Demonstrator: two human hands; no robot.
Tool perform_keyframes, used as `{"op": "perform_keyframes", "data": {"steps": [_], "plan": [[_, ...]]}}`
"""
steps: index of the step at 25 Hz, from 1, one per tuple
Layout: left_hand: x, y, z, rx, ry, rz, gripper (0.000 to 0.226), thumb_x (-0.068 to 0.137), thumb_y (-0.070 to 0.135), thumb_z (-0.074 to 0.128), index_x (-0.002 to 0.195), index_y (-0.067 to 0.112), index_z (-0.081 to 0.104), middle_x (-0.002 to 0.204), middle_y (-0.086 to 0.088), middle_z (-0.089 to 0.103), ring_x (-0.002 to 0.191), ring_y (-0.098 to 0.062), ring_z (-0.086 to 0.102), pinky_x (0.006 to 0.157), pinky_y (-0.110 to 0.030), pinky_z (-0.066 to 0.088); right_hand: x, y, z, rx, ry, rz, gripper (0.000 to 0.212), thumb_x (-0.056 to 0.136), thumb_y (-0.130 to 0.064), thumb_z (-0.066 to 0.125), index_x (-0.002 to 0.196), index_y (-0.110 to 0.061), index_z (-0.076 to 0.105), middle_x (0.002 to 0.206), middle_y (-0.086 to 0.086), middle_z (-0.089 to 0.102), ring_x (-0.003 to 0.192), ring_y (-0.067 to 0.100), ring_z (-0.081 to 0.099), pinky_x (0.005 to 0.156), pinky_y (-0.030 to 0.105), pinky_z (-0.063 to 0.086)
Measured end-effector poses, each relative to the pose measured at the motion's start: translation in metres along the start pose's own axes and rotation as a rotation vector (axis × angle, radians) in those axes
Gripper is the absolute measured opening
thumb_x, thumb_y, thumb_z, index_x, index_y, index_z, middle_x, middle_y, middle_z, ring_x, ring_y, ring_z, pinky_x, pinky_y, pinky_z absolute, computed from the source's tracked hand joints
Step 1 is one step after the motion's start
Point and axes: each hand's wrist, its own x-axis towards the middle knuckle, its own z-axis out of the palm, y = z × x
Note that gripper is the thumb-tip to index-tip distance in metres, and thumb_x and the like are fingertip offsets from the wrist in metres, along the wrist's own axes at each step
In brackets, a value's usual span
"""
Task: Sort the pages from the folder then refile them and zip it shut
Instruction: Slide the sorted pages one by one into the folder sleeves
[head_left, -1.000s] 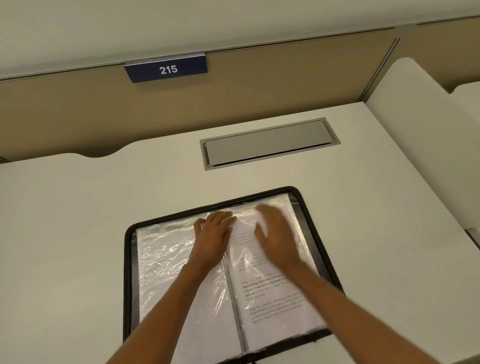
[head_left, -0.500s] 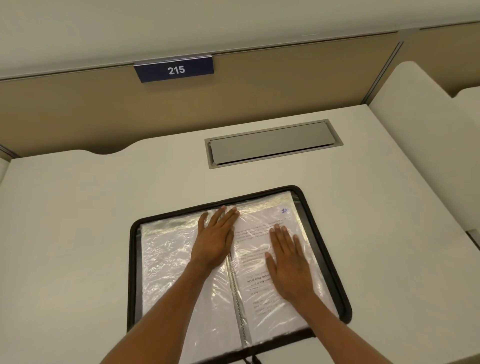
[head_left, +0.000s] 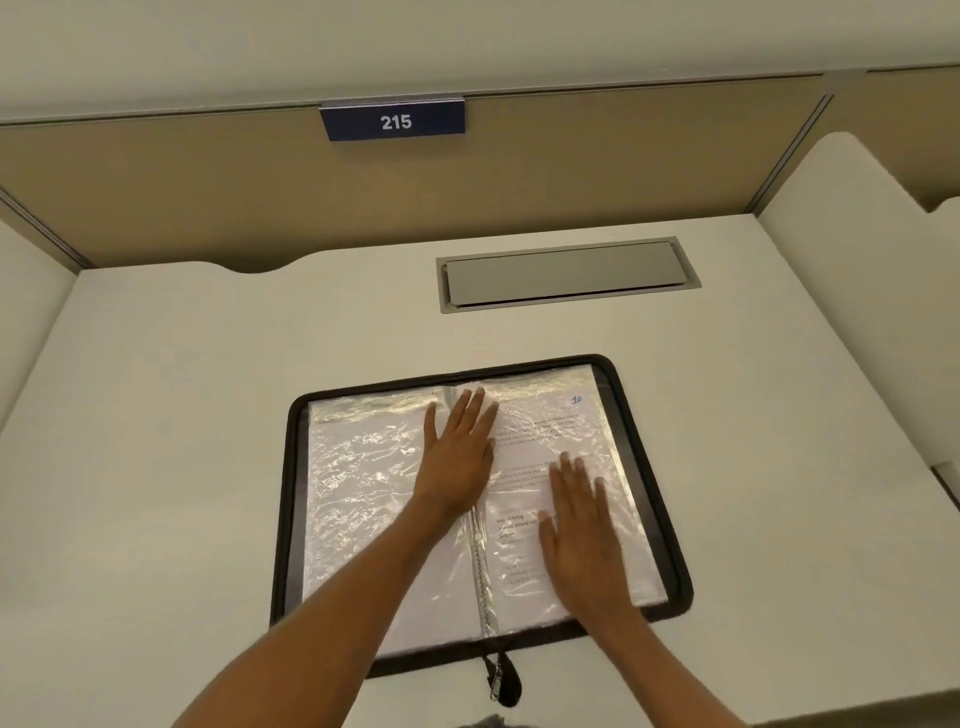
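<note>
Folder open and unzipped on the desk, sleeves filled. Left grip spread flat across its spine; right grip spread flat on its right-hand page, marked 10. Seemingly refiled; left to do: closing, zipping, pull dangling at its near edge.

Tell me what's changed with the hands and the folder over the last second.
The right hand slid down the right-hand page from near its top edge toward the person, fingers flat on the plastic sleeve. Nothing was gripped or released. The left hand stayed pressed flat beside the spine near the top, and the folder stayed open and unzipped on the desk.
</note>
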Motion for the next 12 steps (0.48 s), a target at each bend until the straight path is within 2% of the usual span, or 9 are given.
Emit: {"op": "perform_keyframes", "data": {"steps": [3,5,8,12], "plan": [[-0.058,0.032,0.015,-0.040,0.018,0.008,0.055,0.112,0.040,0.024,0.166,0.028,0.019,0.173,0.005,0.002,0.160,-0.013,-0.006,0.128,-0.051,-0.010,-0.026,-0.010,0.021,-0.040,-0.056,-0.051,0.062,0.109,-0.035,0.030,0.164,-0.014,0.010,0.173,0.003,0.003,0.159,0.018,0.001,0.127,0.048,0.017],[-0.085,0.036,0.028,-0.018,-0.001,-0.014,0.056,0.112,0.042,0.022,0.166,0.028,0.020,0.174,0.004,0.002,0.161,-0.014,-0.006,0.128,-0.052,-0.007,-0.034,-0.003,0.024,-0.048,-0.079,0.001,0.061,0.110,-0.037,0.025,0.164,-0.014,0.011,0.172,0.002,0.005,0.159,0.017,0.002,0.126,0.048,0.019],[-0.103,0.026,0.033,0.024,-0.026,-0.040,0.056,0.113,0.046,0.018,0.167,0.032,0.010,0.174,0.004,-0.003,0.160,-0.015,-0.010,0.128,-0.055,-0.006,-0.040,0.018,0.013,-0.020,-0.046,0.120,0.062,0.109,-0.039,0.023,0.164,-0.014,0.012,0.172,0.003,0.009,0.159,0.015,0.005,0.127,0.048,0.019],[-0.125,-0.001,0.023,-0.003,0.007,-0.144,0.057,0.112,0.044,0.017,0.167,0.031,0.008,0.175,0.003,-0.003,0.160,-0.013,-0.012,0.129,-0.053,-0.004,-0.049,0.043,-0.005,-0.062,-0.013,0.250,0.065,0.107,-0.045,0.023,0.163,-0.013,0.017,0.170,0.008,0.019,0.158,0.021,0.014,0.128,0.049,0.017]]}}
